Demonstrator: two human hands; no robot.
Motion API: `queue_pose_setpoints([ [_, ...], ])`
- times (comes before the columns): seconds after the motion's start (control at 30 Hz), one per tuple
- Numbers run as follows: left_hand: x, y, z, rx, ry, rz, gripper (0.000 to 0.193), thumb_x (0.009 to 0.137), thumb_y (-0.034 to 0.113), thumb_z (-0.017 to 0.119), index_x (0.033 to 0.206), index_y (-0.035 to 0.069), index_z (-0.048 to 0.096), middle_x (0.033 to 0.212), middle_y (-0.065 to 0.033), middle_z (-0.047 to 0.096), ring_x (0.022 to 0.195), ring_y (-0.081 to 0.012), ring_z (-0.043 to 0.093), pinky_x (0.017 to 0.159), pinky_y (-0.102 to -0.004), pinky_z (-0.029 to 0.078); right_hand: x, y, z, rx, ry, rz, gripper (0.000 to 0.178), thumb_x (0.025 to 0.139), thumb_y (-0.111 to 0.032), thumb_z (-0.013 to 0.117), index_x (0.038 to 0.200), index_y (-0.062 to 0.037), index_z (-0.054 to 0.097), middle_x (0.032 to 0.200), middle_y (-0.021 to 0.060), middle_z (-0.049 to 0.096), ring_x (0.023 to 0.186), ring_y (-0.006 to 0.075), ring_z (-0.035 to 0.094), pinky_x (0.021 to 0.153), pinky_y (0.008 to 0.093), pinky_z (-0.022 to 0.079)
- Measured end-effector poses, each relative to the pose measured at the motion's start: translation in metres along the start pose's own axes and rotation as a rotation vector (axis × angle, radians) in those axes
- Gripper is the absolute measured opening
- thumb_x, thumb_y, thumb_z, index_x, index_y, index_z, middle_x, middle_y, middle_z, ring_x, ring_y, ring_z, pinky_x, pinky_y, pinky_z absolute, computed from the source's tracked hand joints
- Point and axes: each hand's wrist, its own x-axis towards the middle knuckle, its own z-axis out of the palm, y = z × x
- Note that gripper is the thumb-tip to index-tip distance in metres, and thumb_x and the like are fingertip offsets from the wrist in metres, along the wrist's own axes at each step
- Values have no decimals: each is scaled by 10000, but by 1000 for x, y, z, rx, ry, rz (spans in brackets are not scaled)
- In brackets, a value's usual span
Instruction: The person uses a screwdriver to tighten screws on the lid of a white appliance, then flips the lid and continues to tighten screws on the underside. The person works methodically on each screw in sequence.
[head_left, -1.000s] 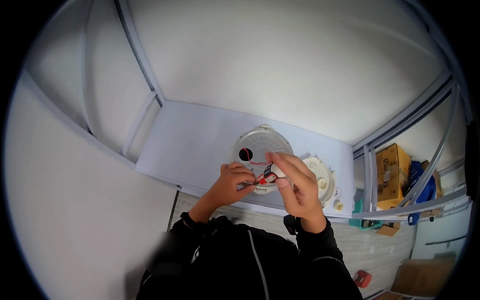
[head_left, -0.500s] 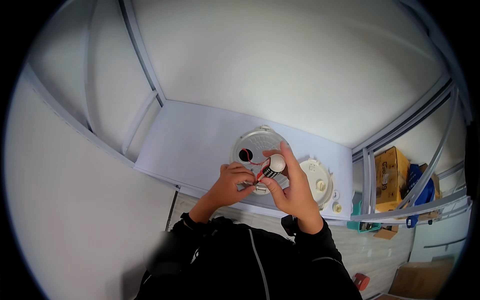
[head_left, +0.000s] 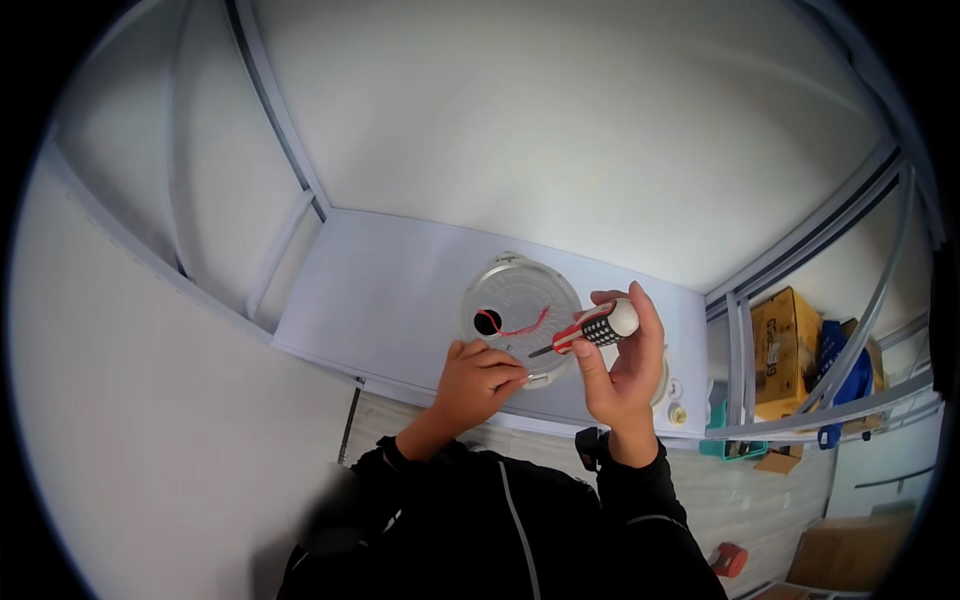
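In my right hand is a screwdriver with a white-ended, red and black handle. My fingers are wrapped round the handle, and the dark shaft points left and down over a round, pale housing. That housing has a clear ribbed face, a dark round hole and a loose red wire lying across it. My left hand is closed at the housing's front rim, thumb and fingertips pinched together near a light latch-like part. Whatever they pinch is too small to make out.
Behind my right hand, a round white cover shows in part, with a small yellowish part beside it on the pale table. Rails frame the table. Cardboard boxes, a blue bag and a teal crate stand at right.
My right hand has drawn the screwdriver to the right, away from my left fingertips. My left hand has shifted slightly right and down. More of the housing and red wire now shows.
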Motion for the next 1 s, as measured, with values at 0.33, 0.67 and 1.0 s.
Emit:
queue_pose_setpoints([
  [0.33,9,24,20,140,80,-10,91,783,190,884,814,189,798,894,115,754,722,-151,613,681,-338,396,-11,0,-11,-31,12,17,742,914,12,807,1564,14,450,1212,197,654,1116,285,683,914,390,581],
  [0.67,19,23,-3,74,0,-31,64,829,163,842,870,163,792,936,38,757,852,-206,674,754,-381,430,-19,-2,-31,-89,78,6,706,900,-1,824,1523,29,493,1156,193,676,1082,279,694,878,377,594],
  [1.0,22,9,-8,207,5,-223,124,822,169,846,925,102,829,963,-25,704,915,-282,644,846,-435,497,-20,-2,-31,-67,64,-18,683,896,-14,827,1505,28,521,1246,205,690,1036,251,702,864,349,585],
])
